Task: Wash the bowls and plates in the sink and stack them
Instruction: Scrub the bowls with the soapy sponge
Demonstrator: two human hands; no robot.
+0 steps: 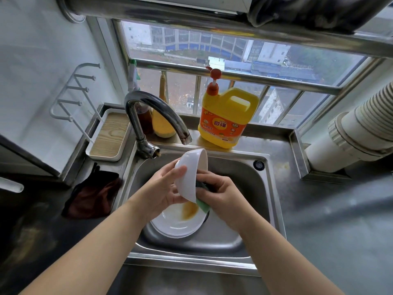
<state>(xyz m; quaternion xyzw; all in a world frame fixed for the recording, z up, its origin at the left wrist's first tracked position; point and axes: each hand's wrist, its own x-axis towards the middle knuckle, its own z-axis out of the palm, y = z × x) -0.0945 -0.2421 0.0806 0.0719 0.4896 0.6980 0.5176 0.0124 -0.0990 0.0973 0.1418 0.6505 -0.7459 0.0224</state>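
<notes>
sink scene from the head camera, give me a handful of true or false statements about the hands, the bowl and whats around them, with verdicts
1. The left hand holds the white bowl tilted on its side above the sink. True.
2. The right hand is empty. False: it grips a green sponge against the bowl.
3. Water is running from the faucet. False: no stream shows at its spout.
4. A white plate with a brown stain lies in the sink below the bowl. True.
5. The yellow detergent bottle lies in the sink. False: it stands upright on the ledge behind it.
</notes>
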